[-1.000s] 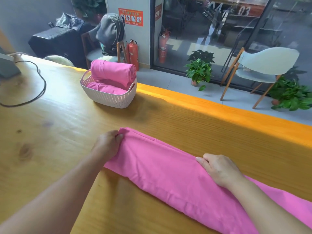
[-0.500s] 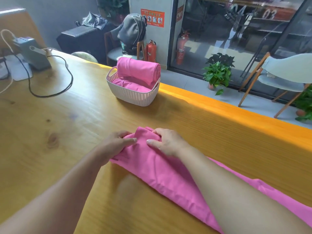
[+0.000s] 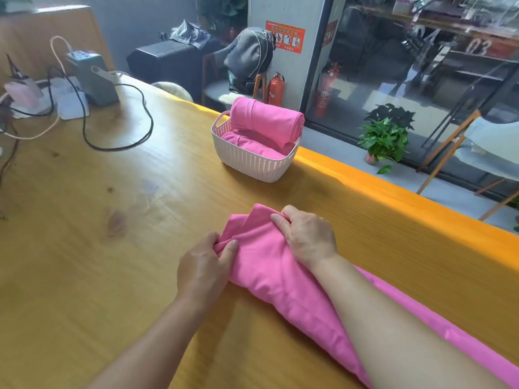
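Pink cloth (image 3: 280, 273) lies on the wooden table (image 3: 112, 276), folded into a long narrow strip. Long axis runs diagonally — free end at frame centre, the rest trailing to the lower right corner, partly hidden under the right forearm. Free end points upper left, roughly toward the basket (image 3: 252, 164).

Both hands are on that end, close together. Left hand (image 3: 205, 265) pinches the near corner, thumb on top, fingers curled round the edge. Right hand (image 3: 307, 237) grips the far corner, fingers curled over bunched fabric. The end is lifted and creased between them; the rest of the strip lies flat.

Judgement: one hand per corner holds the end square across its width, so the first turn of a roll starts straight. Rolling would then travel along the long axis toward the lower right.

Basket is white and perforated, upper centre of frame near the table's far edge, well apart from the hands. It holds a rolled pink cloth (image 3: 266, 122) on top of more pink fabric — likely the target shape.

Grey box (image 3: 92, 77) and black cable (image 3: 120, 141) sit at upper left, away from the work
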`<control>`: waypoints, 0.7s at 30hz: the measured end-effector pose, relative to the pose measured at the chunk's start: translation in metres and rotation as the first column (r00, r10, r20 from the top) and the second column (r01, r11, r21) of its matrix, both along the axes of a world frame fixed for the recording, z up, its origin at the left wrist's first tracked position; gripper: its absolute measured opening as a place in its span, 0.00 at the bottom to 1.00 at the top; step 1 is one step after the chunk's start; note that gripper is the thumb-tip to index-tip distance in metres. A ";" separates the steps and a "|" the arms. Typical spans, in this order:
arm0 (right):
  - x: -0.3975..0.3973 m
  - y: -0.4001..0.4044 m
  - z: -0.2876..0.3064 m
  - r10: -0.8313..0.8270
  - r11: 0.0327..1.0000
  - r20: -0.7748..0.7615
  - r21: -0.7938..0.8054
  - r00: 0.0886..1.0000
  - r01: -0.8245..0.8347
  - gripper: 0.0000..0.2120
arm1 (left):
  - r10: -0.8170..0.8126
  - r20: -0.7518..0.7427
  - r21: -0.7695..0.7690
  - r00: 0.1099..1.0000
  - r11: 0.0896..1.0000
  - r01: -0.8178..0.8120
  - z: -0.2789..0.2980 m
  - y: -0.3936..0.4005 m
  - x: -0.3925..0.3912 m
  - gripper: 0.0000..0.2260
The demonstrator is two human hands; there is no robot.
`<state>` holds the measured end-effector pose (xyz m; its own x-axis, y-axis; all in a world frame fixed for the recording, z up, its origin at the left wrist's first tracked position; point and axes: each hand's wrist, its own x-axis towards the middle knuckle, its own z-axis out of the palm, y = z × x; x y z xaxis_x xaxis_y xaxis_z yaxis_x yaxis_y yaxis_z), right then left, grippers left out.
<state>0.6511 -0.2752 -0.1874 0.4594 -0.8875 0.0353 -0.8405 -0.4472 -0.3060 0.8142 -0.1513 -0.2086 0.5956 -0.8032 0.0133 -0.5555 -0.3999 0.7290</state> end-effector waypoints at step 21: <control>-0.092 0.087 -0.043 -0.074 0.994 -0.109 0.070 0.991 0.082 0.37 | -0.636 0.419 0.453 0.648 0.765 0.458 -0.029 -0.023 -0.037 0.41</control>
